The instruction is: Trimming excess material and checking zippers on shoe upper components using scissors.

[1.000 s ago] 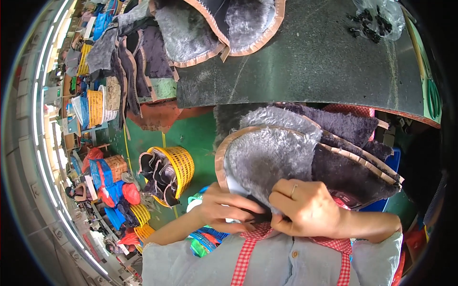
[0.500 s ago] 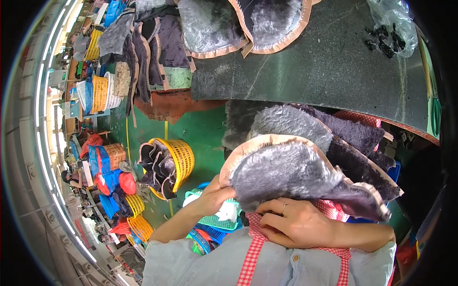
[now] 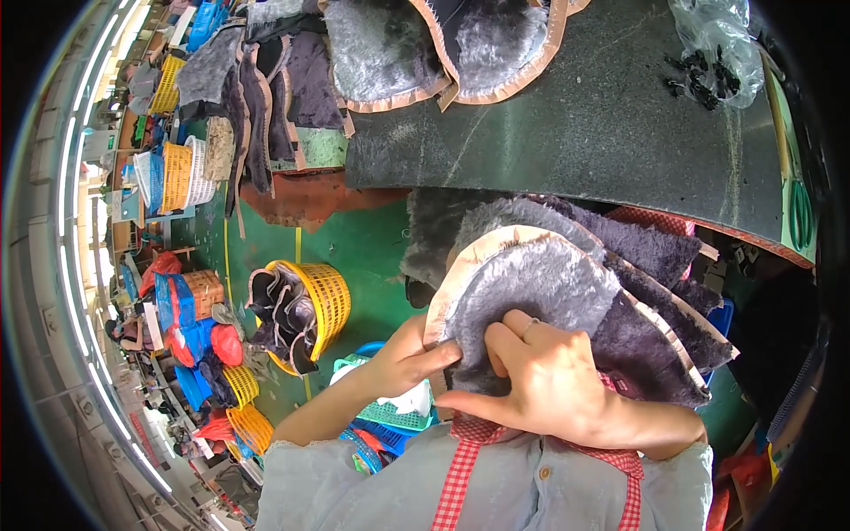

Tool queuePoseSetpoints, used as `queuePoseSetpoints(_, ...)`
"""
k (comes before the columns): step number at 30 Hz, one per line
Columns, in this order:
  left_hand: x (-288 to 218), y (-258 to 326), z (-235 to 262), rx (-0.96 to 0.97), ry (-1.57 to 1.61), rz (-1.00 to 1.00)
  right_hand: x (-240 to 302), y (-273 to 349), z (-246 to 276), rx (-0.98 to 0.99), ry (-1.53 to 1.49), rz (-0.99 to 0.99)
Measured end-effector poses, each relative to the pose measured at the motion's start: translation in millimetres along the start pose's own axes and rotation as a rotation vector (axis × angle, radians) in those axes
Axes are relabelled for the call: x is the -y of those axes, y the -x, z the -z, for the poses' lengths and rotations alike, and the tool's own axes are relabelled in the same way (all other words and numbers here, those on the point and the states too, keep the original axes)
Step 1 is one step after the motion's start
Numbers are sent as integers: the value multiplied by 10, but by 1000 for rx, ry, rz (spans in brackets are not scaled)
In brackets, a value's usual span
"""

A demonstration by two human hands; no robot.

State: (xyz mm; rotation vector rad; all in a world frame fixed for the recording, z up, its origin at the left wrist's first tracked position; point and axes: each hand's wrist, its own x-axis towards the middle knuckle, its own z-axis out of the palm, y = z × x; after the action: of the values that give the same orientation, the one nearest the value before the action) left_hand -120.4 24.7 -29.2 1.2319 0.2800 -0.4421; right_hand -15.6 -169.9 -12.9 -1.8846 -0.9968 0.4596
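A grey fur piece (image 3: 540,283) with a tan folded border is held up in front of my chest, its curved edge upward. My left hand (image 3: 409,360) pinches its left border between thumb and fingers. My right hand (image 3: 553,380), with a ring on one finger, is closed on the lower part of the fur, fingers curled into the pile. Its thumb stretches left along the lower edge, near the left hand. Behind the raised piece, more dark and grey fur pieces (image 3: 633,239) lie fanned out, partly hidden. A red-checked apron (image 3: 454,478) shows below my hands.
A dark worktable (image 3: 567,133) spans the far side, with tan-edged fur pieces (image 3: 381,53) on it. A clear plastic bag (image 3: 730,44) and green-handled scissors (image 3: 799,217) are at right. Left stand a yellow basket (image 3: 329,305) of fur pieces and a green basket (image 3: 390,414).
My right hand has moved up from the lower edge onto the fur, its fingers now curled. The fur piece has turned more upright, and its drooping right end has swung back.
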Motion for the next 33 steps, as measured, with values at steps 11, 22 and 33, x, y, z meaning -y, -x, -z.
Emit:
queuePoseSetpoints(11,-167,-125,-95,-77,-324,22,-72,-86,40,12,-39,-87)
queuePoseSetpoints(22,-185,-195,-120,-91,-444,-18,-264,-162,70,-40,-67,-23)
queuePoseSetpoints(33,-173,-276,-137,-186,-271,54,-466,1,147,60,-558,-120)
